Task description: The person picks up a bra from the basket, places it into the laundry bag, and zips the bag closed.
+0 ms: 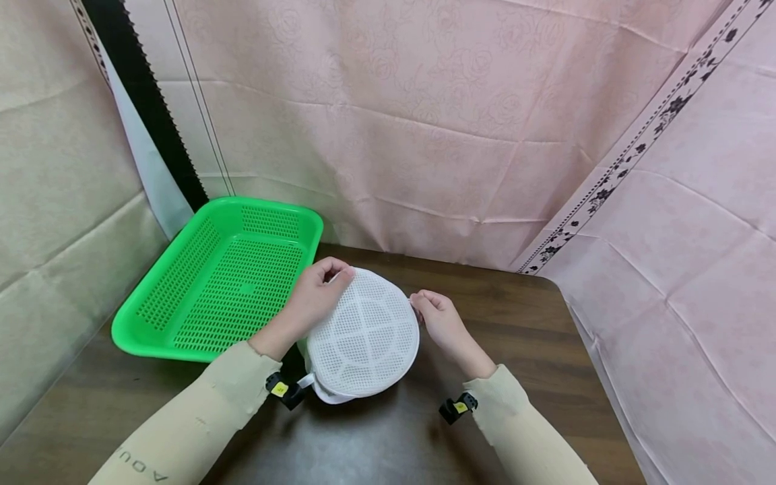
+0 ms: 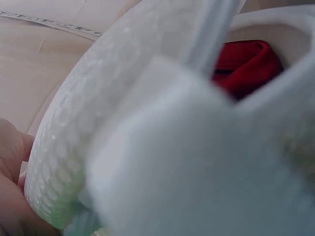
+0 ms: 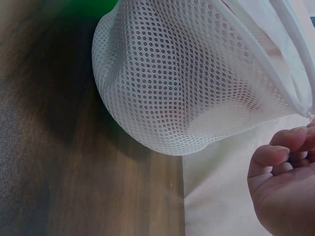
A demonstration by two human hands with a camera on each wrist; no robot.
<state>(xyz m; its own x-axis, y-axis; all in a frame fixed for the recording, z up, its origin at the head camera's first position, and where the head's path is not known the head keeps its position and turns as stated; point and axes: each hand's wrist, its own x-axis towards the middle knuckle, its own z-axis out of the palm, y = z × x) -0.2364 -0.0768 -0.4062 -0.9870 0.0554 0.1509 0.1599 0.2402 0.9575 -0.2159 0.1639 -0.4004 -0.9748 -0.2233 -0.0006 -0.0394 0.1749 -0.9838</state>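
A round white mesh laundry bag (image 1: 364, 337) is held up over the table between both hands. My left hand (image 1: 312, 296) grips its upper left edge, thumb on the near side. At the right edge, my right hand (image 1: 442, 322) pinches the bag at its zipper end; in the right wrist view the curled fingers (image 3: 273, 155) sit right where the white zipper edges meet. The bag's opening gapes in the left wrist view, showing a red cloth (image 2: 251, 66) inside. A blurred white strip (image 2: 162, 162) fills the front of that view.
Left of the bag stands a green perforated plastic basket (image 1: 130, 337), its right side close to my left hand. A dark wooden table (image 1: 521, 323) lies under everything. Pale pink patterned cloth (image 1: 412, 155) hangs behind and at both sides.
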